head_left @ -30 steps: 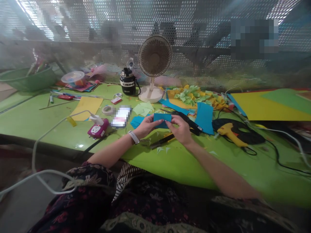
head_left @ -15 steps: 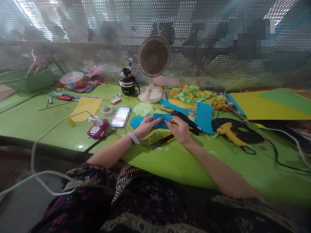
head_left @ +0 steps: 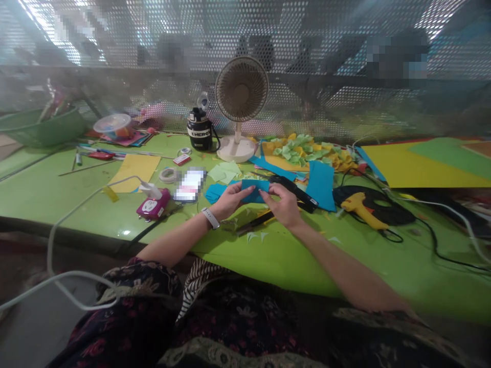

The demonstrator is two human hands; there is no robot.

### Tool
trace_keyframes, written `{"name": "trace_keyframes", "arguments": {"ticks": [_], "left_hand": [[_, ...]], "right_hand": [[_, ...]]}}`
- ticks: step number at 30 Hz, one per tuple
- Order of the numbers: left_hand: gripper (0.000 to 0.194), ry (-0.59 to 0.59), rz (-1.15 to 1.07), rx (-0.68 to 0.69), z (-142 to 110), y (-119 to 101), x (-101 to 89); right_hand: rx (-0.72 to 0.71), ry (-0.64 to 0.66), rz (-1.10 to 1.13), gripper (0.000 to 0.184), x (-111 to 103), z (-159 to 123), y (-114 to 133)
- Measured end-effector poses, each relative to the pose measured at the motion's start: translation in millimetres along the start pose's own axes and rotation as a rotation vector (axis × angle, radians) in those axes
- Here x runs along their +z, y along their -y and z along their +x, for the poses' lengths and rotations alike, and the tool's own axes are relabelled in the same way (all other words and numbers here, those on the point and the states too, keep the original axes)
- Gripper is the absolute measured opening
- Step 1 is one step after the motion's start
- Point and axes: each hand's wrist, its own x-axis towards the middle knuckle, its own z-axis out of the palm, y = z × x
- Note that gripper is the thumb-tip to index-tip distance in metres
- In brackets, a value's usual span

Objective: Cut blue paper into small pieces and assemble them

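Between my two hands is a small piece of blue paper (head_left: 255, 185), held up just above the table. My left hand (head_left: 229, 200) pinches its left side, thumb on the near face. On the right side, my right hand (head_left: 284, 204) grips the paper between thumb and fingers. More blue paper pieces (head_left: 215, 192) lie beside my left hand. A black tool, perhaps a hair straightener (head_left: 295, 190), rests behind my right hand. Below the hands a dark long-handled tool (head_left: 255, 224) lies among small pale paper scraps (head_left: 252, 236).
A fan (head_left: 241, 92) and a black bottle (head_left: 199, 130) stand at the back. To the right lies a yellow glue gun (head_left: 362, 209) with its cord. A phone (head_left: 190, 185), a tape roll (head_left: 168, 175) and a purple power socket (head_left: 153, 204) are on the left. Green and yellow paper flowers (head_left: 307, 151) are heaped behind.
Hardly anything differs. Both hands keep hold of the blue paper in nearly the same pose, and the view has shifted very slightly.
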Motion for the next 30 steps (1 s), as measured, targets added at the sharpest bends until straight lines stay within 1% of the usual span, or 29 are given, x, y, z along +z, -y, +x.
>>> {"name": "trace_keyframes", "arguments": {"ticks": [5, 7, 9, 13, 15, 18, 21, 23, 26, 30], "left_hand": [[0.034, 0.002, 0.010, 0.006, 1, 2, -1.3], [0.034, 0.007, 0.021, 0.015, 1, 2, -0.9], [0.036, 0.014, 0.032, 0.022, 1, 1, 0.0], [0.040, 0.016, 0.050, 0.029, 2, 0, 1.3], [0.040, 0.018, 0.062, 0.024, 2, 2, 0.9], [0.040, 0.029, 0.093, 0.016, 2, 4, 0.3], [0.041, 0.025, 0.112, -0.003, -1, 3, 1.3], [0.042, 0.023, 0.138, -0.043, -3, 0, 2.7], [0.047, 0.035, 0.236, -0.117, -6, -4, 4.0], [0.044, 0.100, 0.344, -0.177, -7, -7, 3.0]], "right_hand": [[-0.005, 0.011, 0.009, 0.034, 0, 0, 0], [0.018, 0.011, 0.016, 0.032, 0, 0, 0], [0.079, -0.009, 0.050, 0.031, 0, 0, 0], [0.262, -0.084, 0.195, 0.038, 0, 2, -2], [0.296, -0.078, 0.267, 0.040, 0, 4, -3], [0.275, -0.039, 0.299, 0.038, 0, 6, -4], [0.220, -0.047, 0.283, 0.036, -1, 6, -3], [0.199, -0.069, 0.279, 0.036, -1, 6, -2], [0.208, -0.074, 0.253, 0.038, -3, 6, -1], [0.190, -0.079, 0.194, 0.038, -4, 6, 0]]}}
